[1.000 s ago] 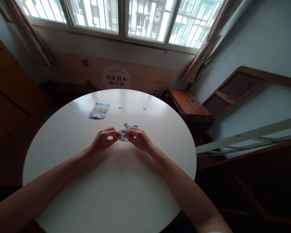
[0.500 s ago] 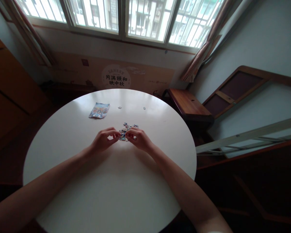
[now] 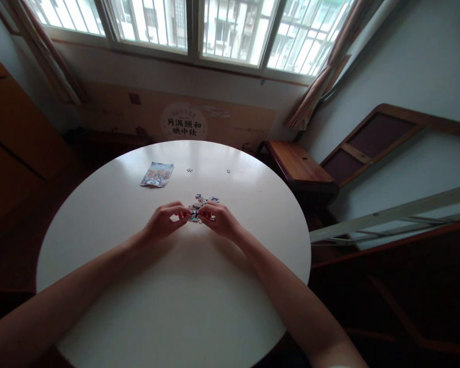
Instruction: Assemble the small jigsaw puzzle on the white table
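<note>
Puzzle pieces (image 3: pixel 197 206), partly hidden by fingers
Too small to tell whether my left grip (image 3: pixel 165 219) or right grip (image 3: pixel 221 220) clamps one.

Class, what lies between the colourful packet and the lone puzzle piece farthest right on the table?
In the head view, another lone puzzle piece lies between the packet and the rightmost piece.
</note>
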